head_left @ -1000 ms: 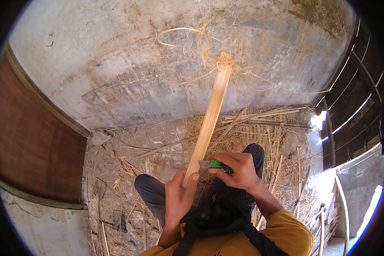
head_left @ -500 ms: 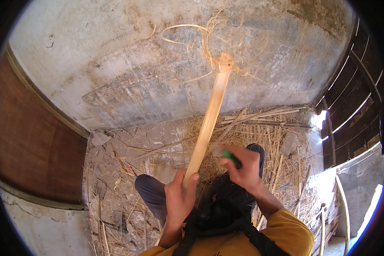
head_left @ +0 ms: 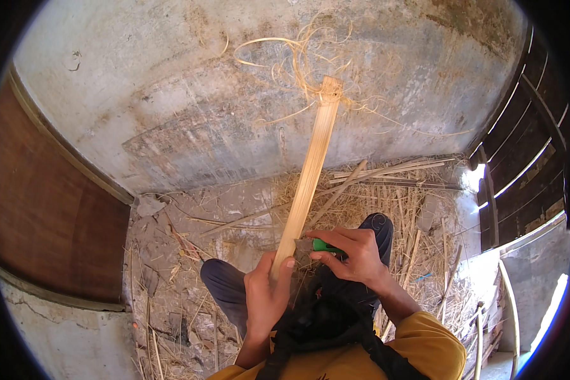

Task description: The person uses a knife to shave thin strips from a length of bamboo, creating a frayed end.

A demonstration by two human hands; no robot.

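A long, pale strip of bamboo (head_left: 311, 168) slants up and away from me, its far end near the grey wall. Thin curled shavings (head_left: 296, 60) cling around that far end. My left hand (head_left: 267, 294) is closed around the strip's near end, thumb on top. In my right hand (head_left: 358, 256) is a knife with a green handle (head_left: 326, 247). Its short blade (head_left: 303, 244) points left and meets the right edge of the strip, just above my left thumb.
A stained wall (head_left: 202, 126) rises in front. Loose bamboo sticks (head_left: 392, 172) and straw-like shavings (head_left: 418, 253) litter the floor. A brown panel (head_left: 57, 209) stands at the left, dark wooden slats (head_left: 525, 152) at the right. My knees flank the strip's near end.
My right hand has moved slightly left and down, bringing the knife blade to the strip's edge. The strip's far end and its curls have shifted a little left. My left hand keeps its place.
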